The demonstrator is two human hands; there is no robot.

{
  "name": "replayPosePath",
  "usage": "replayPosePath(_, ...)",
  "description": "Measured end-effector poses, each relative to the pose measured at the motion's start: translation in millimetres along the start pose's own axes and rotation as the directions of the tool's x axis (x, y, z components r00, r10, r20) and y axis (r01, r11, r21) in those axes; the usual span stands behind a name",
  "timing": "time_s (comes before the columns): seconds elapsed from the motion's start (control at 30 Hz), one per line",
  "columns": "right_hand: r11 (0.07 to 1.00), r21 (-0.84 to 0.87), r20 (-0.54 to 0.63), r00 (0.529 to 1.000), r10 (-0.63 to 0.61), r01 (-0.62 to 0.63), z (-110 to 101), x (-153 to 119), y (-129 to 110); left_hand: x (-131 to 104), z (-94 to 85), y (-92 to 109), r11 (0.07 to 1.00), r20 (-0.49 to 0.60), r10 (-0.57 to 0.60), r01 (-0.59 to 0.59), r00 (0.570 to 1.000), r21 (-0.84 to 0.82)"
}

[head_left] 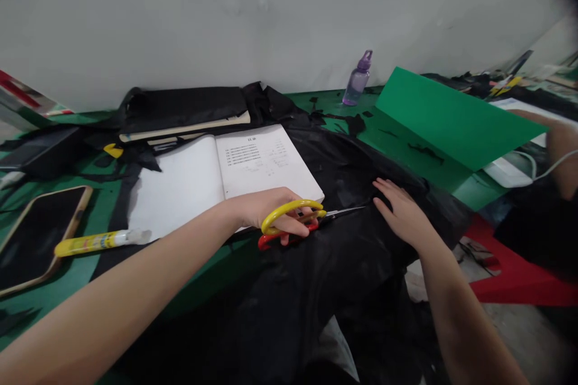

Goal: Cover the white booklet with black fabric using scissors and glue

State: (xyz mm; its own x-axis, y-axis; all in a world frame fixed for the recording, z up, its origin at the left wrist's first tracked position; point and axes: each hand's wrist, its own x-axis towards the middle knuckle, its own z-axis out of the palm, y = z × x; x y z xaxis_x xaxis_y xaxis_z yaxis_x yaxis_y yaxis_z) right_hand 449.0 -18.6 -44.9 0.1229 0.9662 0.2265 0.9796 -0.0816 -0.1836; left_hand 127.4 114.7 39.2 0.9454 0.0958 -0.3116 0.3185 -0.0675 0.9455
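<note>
My left hand [275, 212] grips a pair of scissors [289, 209] with one yellow and one red handle loop. The blades point right over a large sheet of black fabric [356, 168], which drapes off the table's front edge. My right hand [397, 212] lies palm down on that fabric just past the blade tips, fingers stretched out. Under the left wrist an open book [262, 162] rests on the cloth, its right page bearing printed lines. Whether the blades are cutting into the fabric I cannot tell.
A phone [38, 234] and a yellow glue pen [102, 242] lie at the left. Behind the book sits a black-wrapped book [185, 111]. A purple bottle [358, 79] stands near the wall. A green board [451, 114] stands before another person's arm [562, 150]. A red stool [519, 277] is lower right.
</note>
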Motion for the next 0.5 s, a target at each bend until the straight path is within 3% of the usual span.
replayPosePath(0.3, 1.000, -0.012, 0.003, 1.000, -0.018, 0.018, 1, 3, 5, -35, -4.3, 15, 0.999, -0.012, -0.037, 0.037, 0.999, 0.026)
replayPosePath(0.5, 0.999, -0.008, -0.022, 0.999, -0.045, 0.044, 2, 5, 8, -83, 3.6, 19, 1.000, -0.196, 0.006, -0.010, 0.981, -0.019)
